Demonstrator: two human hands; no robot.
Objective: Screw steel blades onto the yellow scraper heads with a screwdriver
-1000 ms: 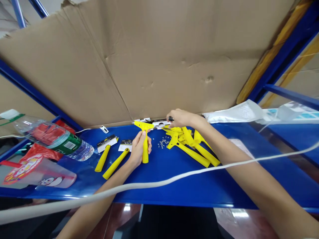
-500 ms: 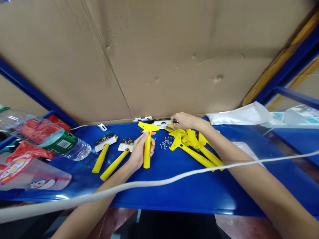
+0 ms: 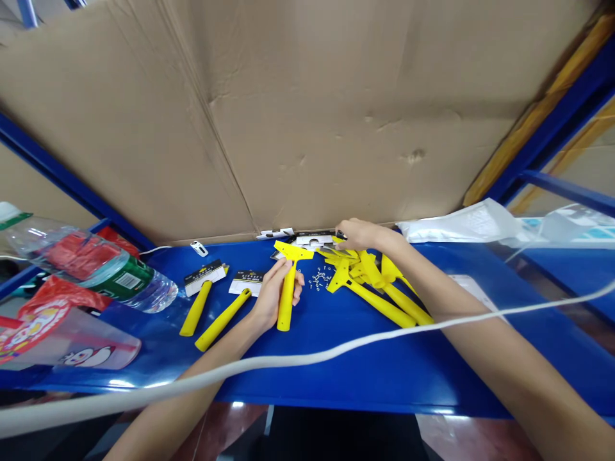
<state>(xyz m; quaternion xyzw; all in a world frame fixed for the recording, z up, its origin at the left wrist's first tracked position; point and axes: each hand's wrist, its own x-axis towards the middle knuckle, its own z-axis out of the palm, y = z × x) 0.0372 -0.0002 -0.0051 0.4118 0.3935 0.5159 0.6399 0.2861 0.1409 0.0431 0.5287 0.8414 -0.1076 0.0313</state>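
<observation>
My left hand [image 3: 273,296] is wrapped round a yellow T-shaped scraper handle [image 3: 287,298], its wide head pointing away from me. At the back of the blue shelf, my right hand [image 3: 356,234] is closed, with a small dark item [image 3: 341,235] at its fingertips, too small to name. Just below that hand lies a pile of yellow scraper parts [image 3: 375,272]. Small metal nuts and screws [image 3: 320,279] are scattered between the hands. To the left lie two yellow handles [image 3: 223,320] [image 3: 196,308] by black-and-white cards [image 3: 246,282].
A clear bottle with a green label [image 3: 127,279] and a plastic cup [image 3: 100,339] are at the left. A white cable [image 3: 336,352] crosses in front of the forearms. A white packet [image 3: 456,221] lies back right, against the cardboard wall [image 3: 312,115].
The scraper handle in my left hand has tilted, its head shifting slightly right. My right hand has moved a little to the right at the back of the pile. The view has shifted slightly.
</observation>
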